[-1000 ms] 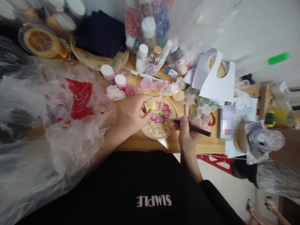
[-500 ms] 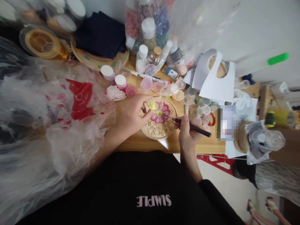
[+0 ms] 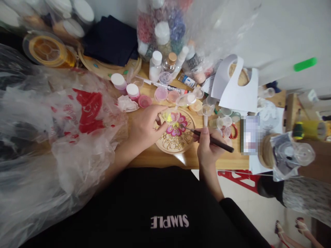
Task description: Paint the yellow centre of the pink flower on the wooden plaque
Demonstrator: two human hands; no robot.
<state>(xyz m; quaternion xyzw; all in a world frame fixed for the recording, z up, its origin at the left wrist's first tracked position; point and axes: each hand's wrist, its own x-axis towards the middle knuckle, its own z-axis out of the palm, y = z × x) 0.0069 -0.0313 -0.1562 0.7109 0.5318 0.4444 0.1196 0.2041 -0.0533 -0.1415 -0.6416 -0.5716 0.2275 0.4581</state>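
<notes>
Since 1 second earlier, the metal tip of the slim dark-handled tool [image 3: 221, 143] had shifted slightly, away from the yellow centre of the pink painted flower [image 3: 176, 132] and toward its right-hand petals, while the 2 hands kept nearly the same places. Broadest of all, the yellow-brown wooden table [image 3: 155, 160] spread beneath the work. Crumpled translucent plastic bags with red print [image 3: 89, 112] covered its left side, beside the left forearm, and a white curved-cut paper sheet [image 3: 234, 94] stood at the back right. Between the hands, a pale round wooden-looking disc [image 3: 174, 143] lay on the table, gold scrollwork on its near half, the flower on its far half. The left hand [image 3: 146, 125] pinched a small clear plastic cup [image 3: 174, 117] with yellow contents above the disc's far left part. The right hand [image 3: 208, 146] gripped the tool like a pen, its tip over the flower; whether it touched could not be told. Beyond, to the left, sat 2 white-capped jars [image 3: 132, 90] and a crumpled white tissue [image 3: 127, 103].
</notes>
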